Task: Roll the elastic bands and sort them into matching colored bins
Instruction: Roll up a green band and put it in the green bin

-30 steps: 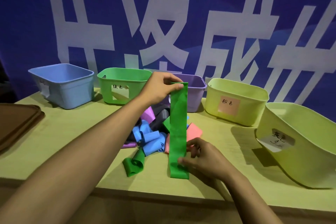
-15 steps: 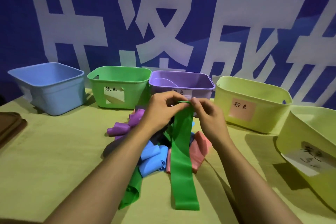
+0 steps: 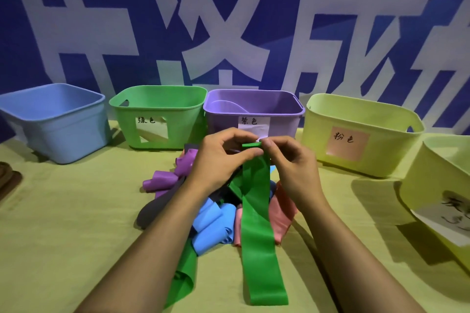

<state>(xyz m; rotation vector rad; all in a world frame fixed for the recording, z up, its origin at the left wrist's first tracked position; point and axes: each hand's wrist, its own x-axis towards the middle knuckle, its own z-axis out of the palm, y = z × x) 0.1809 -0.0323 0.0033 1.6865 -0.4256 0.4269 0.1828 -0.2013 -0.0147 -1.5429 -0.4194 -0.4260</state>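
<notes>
This looks like a staged demonstration or data-collection setup rather than a home: a large blue banner (image 3: 76, 7) printed with huge white characters fills the whole back wall. In front of it stands a table (image 3: 63, 236) with a yellow-green top. On it, plastic bins in blue (image 3: 53, 122), green (image 3: 157, 114), purple (image 3: 254, 109) and pale yellow (image 3: 356, 134) stand in a neat row, several with handwritten paper labels (image 3: 347, 142).
</notes>
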